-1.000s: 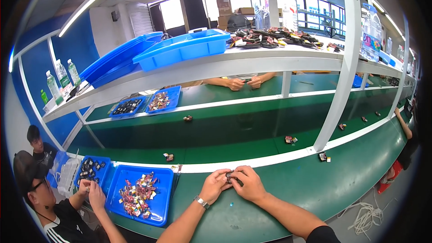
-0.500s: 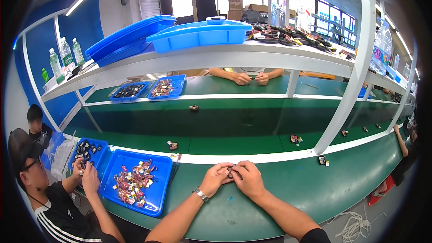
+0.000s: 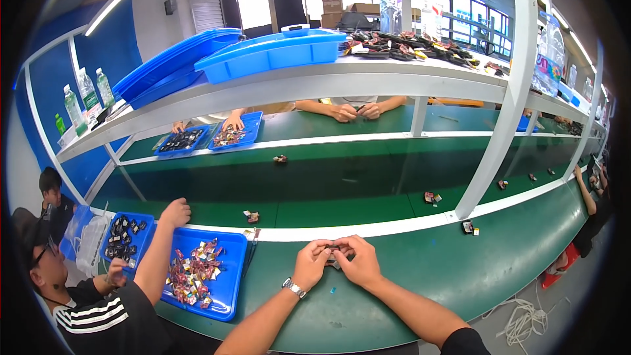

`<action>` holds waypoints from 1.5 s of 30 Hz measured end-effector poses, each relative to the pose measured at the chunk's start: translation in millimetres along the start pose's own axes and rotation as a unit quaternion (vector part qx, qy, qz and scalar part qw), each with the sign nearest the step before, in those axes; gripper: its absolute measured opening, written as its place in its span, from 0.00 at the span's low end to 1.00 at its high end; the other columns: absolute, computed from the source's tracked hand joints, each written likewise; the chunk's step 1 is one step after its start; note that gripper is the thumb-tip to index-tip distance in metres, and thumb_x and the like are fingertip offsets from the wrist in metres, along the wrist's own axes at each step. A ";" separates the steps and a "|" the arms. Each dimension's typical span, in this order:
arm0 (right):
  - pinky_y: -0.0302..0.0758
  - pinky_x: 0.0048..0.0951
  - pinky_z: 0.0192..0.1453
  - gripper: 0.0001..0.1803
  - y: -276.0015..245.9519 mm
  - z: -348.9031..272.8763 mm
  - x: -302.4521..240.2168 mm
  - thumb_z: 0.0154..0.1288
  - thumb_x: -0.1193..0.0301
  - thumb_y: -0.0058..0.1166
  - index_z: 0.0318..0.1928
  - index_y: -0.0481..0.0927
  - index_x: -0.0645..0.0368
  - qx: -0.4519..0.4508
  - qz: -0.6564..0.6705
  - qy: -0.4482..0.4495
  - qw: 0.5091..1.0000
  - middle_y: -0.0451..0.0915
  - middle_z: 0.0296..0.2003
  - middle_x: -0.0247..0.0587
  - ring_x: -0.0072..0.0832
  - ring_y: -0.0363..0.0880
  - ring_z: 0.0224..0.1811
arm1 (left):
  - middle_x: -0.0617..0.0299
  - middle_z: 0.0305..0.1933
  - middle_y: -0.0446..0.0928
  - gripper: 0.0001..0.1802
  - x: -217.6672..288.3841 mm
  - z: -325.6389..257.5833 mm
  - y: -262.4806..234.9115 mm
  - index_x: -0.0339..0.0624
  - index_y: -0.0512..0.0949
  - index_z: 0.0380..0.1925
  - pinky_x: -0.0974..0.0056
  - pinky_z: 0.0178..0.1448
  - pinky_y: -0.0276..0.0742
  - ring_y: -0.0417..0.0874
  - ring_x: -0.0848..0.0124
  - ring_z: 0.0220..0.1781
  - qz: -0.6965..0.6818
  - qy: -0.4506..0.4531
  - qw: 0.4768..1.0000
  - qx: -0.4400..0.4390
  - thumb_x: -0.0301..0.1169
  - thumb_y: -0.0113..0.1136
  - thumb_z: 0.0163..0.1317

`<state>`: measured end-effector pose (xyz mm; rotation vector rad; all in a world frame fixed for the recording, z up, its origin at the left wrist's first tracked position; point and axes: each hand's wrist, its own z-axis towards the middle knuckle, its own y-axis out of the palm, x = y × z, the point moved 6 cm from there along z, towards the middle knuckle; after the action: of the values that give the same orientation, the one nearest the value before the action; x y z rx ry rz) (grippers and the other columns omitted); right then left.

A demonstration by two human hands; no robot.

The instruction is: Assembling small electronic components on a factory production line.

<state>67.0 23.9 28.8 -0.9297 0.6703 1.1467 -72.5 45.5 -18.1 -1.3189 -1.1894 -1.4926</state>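
Note:
My left hand (image 3: 311,267) and my right hand (image 3: 361,264) meet over the green worktop. The fingers of both are closed on a small dark part (image 3: 333,256), held from its two sides. Fingertips cover much of it, and its exact kind is too small to make out. On my left wrist is a metal watch (image 3: 294,287). A tiny blue-green scrap (image 3: 333,290) lies on the worktop just below my hands. To the left, a blue tray (image 3: 227,294) holds many small parts with reddish wires and white and yellow tags.
A co-worker (image 3: 98,302) sits at left, one hand (image 3: 176,212) stretched over the white rail. Beside them stands a blue tray of black parts (image 3: 125,233). Beyond the rail (image 3: 355,231) runs a green belt (image 3: 342,200) with scattered parts. A white post (image 3: 493,158) rises at right.
The co-worker's hands have parted, one reaching forward over the tray toward the belt. Across the belt, another person's hands now reach into the far trays. My fingers have shifted slightly on the part.

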 end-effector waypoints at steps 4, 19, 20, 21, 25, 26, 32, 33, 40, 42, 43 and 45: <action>0.80 0.23 0.38 0.10 -4.6 -1.5 -0.8 0.57 0.81 0.61 0.41 0.81 0.66 0.021 -0.003 0.018 1.000 0.80 0.36 0.43 0.26 0.82 0.33 | 0.56 0.49 0.80 0.12 -3.1 2.8 3.3 0.33 0.73 0.52 0.68 0.50 0.81 0.82 0.72 0.49 -0.013 0.021 0.999 -0.037 0.20 0.50 0.70; 0.78 0.32 0.40 0.09 -69.6 92.3 114.3 0.58 0.78 0.61 0.39 0.79 0.65 0.142 -0.112 0.129 0.975 0.82 0.32 0.44 0.33 0.83 0.35 | 0.59 0.28 0.82 0.04 24.8 1.1 -8.3 0.38 0.80 0.36 0.70 0.34 0.77 0.81 0.76 0.27 0.178 0.211 0.956 0.103 0.25 0.59 0.62; 0.78 0.36 0.42 0.09 -73.2 99.2 120.8 0.58 0.77 0.61 0.40 0.79 0.65 0.132 -0.219 0.103 0.961 0.81 0.33 0.46 0.36 0.81 0.36 | 0.59 0.27 0.81 0.04 31.0 -3.0 -11.1 0.38 0.80 0.35 0.70 0.32 0.76 0.80 0.75 0.25 0.197 0.224 0.948 0.111 0.25 0.59 0.61; 0.77 0.40 0.44 0.10 -66.2 104.9 110.8 0.58 0.76 0.60 0.41 0.79 0.64 0.119 -0.321 0.073 0.937 0.80 0.34 0.47 0.40 0.80 0.37 | 0.59 0.26 0.81 0.03 36.2 -6.5 -13.8 0.39 0.80 0.34 0.69 0.30 0.74 0.79 0.74 0.23 0.217 0.236 0.939 0.121 0.25 0.60 0.61; 0.78 0.39 0.43 0.18 14.4 103.5 39.7 0.54 0.74 0.64 0.46 0.78 0.63 0.122 -0.388 -0.196 0.892 0.80 0.38 0.47 0.39 0.81 0.36 | 0.59 0.23 0.77 0.03 52.0 -16.9 -22.1 0.40 0.79 0.31 0.65 0.28 0.73 0.77 0.69 0.21 0.210 0.267 0.924 0.173 0.27 0.58 0.61; 0.77 0.39 0.44 0.19 46.8 106.4 45.7 0.53 0.71 0.67 0.45 0.78 0.62 0.028 -0.269 -0.111 0.956 0.81 0.38 0.48 0.40 0.81 0.37 | 0.58 0.22 0.75 0.04 50.4 -17.3 -23.9 0.40 0.78 0.30 0.63 0.28 0.72 0.76 0.66 0.21 0.186 0.285 0.922 0.182 0.28 0.57 0.62; 0.77 0.41 0.48 0.31 194.6 104.2 25.1 0.48 0.56 0.71 0.44 0.75 0.65 -0.132 -0.232 -0.003 0.964 0.79 0.39 0.51 0.44 0.80 0.42 | 0.55 0.23 0.76 0.07 59.3 -22.9 -39.6 0.36 0.77 0.28 0.62 0.28 0.71 0.76 0.63 0.22 0.209 0.361 0.877 0.241 0.27 0.55 0.63; 0.77 0.42 0.48 0.30 206.3 104.6 20.0 0.49 0.56 0.70 0.44 0.73 0.66 -0.114 -0.286 -0.014 0.951 0.78 0.39 0.52 0.46 0.80 0.42 | 0.54 0.23 0.76 0.07 61.4 -24.8 -41.6 0.36 0.77 0.27 0.61 0.29 0.72 0.76 0.61 0.22 0.209 0.379 0.865 0.253 0.27 0.55 0.63; 0.78 0.43 0.45 0.22 200.2 123.3 45.4 0.50 0.63 0.66 0.41 0.75 0.65 -0.059 -0.284 -0.005 0.957 0.80 0.36 0.54 0.48 0.81 0.40 | 0.52 0.25 0.76 0.07 63.8 -21.4 -41.6 0.36 0.77 0.28 0.59 0.33 0.73 0.77 0.58 0.26 0.235 0.397 0.849 0.256 0.27 0.55 0.63; 0.79 0.40 0.45 0.22 181.6 125.2 52.0 0.50 0.64 0.66 0.42 0.77 0.65 -0.063 -0.282 -0.024 0.957 0.81 0.36 0.53 0.45 0.82 0.39 | 0.53 0.25 0.76 0.07 61.1 -20.4 -38.1 0.36 0.77 0.28 0.59 0.33 0.73 0.77 0.59 0.26 0.235 0.394 0.854 0.247 0.28 0.55 0.63; 0.79 0.36 0.45 0.23 169.8 123.7 56.4 0.49 0.64 0.67 0.44 0.78 0.65 -0.065 -0.227 -0.003 0.972 0.82 0.36 0.52 0.40 0.83 0.38 | 0.53 0.24 0.76 0.07 60.2 -20.8 -41.9 0.36 0.76 0.28 0.60 0.32 0.72 0.77 0.60 0.25 0.234 0.377 0.858 0.259 0.28 0.55 0.64; 0.79 0.25 0.44 0.26 137.7 113.7 62.2 0.48 0.69 0.69 0.49 0.79 0.66 -0.060 -0.130 -0.011 0.990 0.84 0.36 0.46 0.26 0.83 0.35 | 0.54 0.24 0.75 0.08 59.3 -21.5 -48.5 0.36 0.76 0.28 0.61 0.31 0.72 0.76 0.62 0.25 0.232 0.360 0.863 0.269 0.28 0.55 0.64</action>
<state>-47.7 170.1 -5.9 -1.0718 0.4490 0.9704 -132.5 37.4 33.7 -0.5150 -0.6450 -1.0276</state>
